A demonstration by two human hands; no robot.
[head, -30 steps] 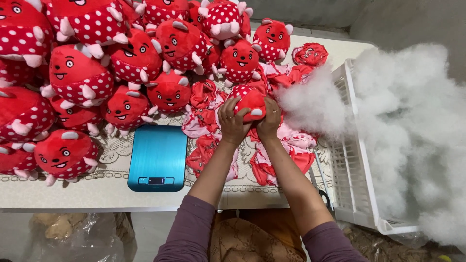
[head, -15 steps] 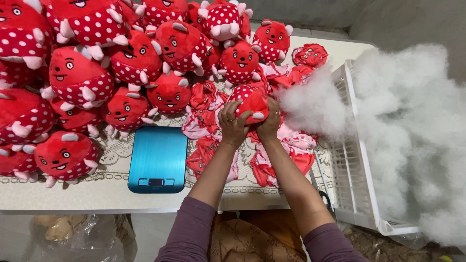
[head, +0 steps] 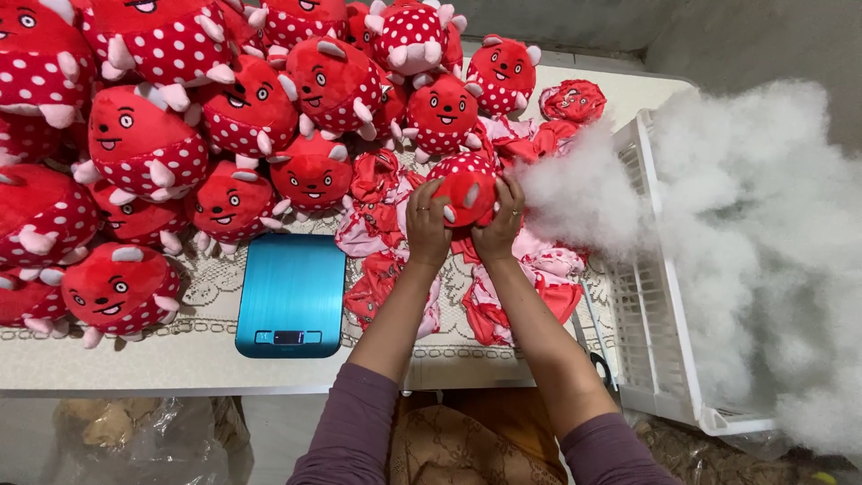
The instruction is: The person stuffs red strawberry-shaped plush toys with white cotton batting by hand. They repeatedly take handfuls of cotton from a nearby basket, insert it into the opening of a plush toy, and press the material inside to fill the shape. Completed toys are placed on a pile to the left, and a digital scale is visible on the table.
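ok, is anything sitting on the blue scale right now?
No, the blue scale has a bare top; both the left hand and right hand hold a red plush toy off to its right.

Both hands close around one round red plush toy with white dots [head: 465, 187], held just above the desk [head: 180, 355]. The left hand [head: 427, 223] clasps its left side, a ring on one finger; the right hand [head: 503, 220] clasps its right side, also ringed. Beneath them lies a heap of flat, unstuffed red and pink fabric skins [head: 489, 287]. To the left, a flat teal digital scale [head: 292, 295] rests on the lace-patterned cloth. Behind and left, a large pile of stuffed red strawberry-like plush toys with faces [head: 180, 135] crowds the desk. On the right, a white slatted plastic crate [head: 651, 314] overflows with fluffy white fibre stuffing [head: 754, 224].
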